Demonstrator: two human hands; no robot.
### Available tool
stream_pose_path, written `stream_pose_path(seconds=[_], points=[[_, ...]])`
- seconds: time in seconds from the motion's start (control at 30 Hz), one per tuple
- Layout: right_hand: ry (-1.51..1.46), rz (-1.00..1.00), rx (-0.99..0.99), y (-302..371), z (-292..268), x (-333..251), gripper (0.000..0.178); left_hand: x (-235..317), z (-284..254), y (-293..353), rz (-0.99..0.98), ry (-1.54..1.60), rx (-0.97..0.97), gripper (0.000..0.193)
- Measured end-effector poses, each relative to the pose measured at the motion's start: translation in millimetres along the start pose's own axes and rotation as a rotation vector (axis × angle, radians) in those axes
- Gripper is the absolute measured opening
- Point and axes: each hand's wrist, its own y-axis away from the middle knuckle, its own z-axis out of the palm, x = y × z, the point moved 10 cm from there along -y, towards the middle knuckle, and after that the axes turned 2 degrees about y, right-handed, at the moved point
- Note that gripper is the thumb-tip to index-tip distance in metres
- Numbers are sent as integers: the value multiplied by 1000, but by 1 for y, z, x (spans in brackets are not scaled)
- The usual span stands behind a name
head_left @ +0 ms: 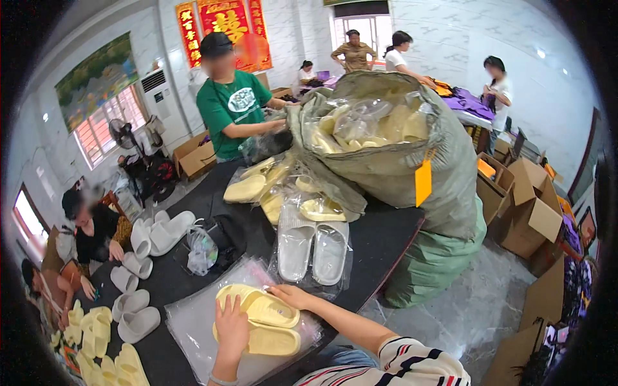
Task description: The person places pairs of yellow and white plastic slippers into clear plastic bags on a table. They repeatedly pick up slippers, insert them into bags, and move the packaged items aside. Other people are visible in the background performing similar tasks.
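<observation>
A pair of pale yellow slippers [273,311] lies on a stack of clear plastic bags [193,321] at the front edge of the black table. My left hand [232,326] rests over the left end of the pair with its fingers stretched out and spread. At the far edge of the upper slipper, my right hand [293,297] has its fingers closed on the rim. Just beyond the hands is a pair of grey slippers [295,251] in a clear bag. Bagged yellow slippers [248,188] are behind it.
A big woven sack [444,138] full of bagged yellow slippers stands at the far right, above a green sack [438,264]. Loose grey slippers [138,321] and yellow slippers [96,331] line the left. A person in green [235,106] works across the table. Cardboard boxes [534,212] stand right.
</observation>
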Motion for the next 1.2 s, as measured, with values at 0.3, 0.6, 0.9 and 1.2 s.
stream_pose_path(seconds=[0.3, 0.6, 0.9, 1.2], points=[[421, -498, 73, 15, 15, -30, 48, -89, -9, 102, -114, 43, 7, 11], [448, -466, 67, 14, 15, -24, 52, -211, -90, 251, -688, 487, 64, 41], [450, -441, 22, 15, 15, -37, 51, -211, -82, 338, -792, -179, 68, 38], [457, -462, 65, 17, 11, -33, 47, -136, -23, 304, -1132, -287, -275, 47]])
